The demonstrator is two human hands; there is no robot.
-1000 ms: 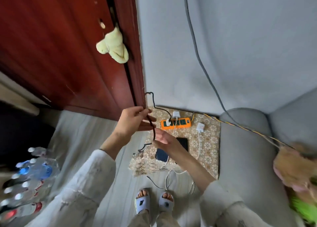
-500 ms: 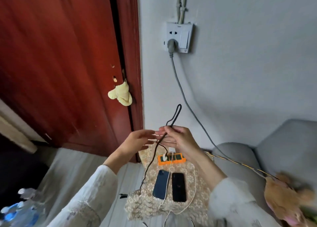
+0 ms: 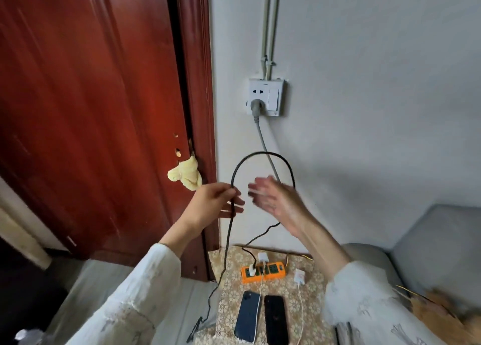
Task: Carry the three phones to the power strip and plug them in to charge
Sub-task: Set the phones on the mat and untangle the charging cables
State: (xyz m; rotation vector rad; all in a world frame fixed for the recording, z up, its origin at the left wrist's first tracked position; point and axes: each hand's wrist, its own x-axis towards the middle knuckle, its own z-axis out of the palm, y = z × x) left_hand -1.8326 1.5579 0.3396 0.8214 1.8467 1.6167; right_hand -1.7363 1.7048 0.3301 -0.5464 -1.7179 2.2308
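Observation:
My left hand (image 3: 216,201) pinches a black charging cable (image 3: 260,155) that arches up in a loop between my hands. My right hand (image 3: 276,198) is blurred, fingers spread, with the cable running behind its far side; whether it grips the cable is unclear. Below, an orange power strip (image 3: 270,273) lies on a patterned cloth (image 3: 309,308) with two white adapters plugged in. The black cable runs down to one of them. A dark blue phone (image 3: 246,316) and a black phone (image 3: 276,320) lie side by side in front of the strip. A third phone is not visible.
A white wall socket (image 3: 265,97) holds the strip's grey plug and cord. A loose white charger (image 3: 299,277) with its white cable lies right of the strip. A red wooden door (image 3: 91,110) with a yellow rag (image 3: 186,175) stands left. A grey sofa (image 3: 429,253) is at right.
My view has tilted up, showing the wall socket. Both hands have risen. The cable loop between them has widened as my right hand moved away from my left.

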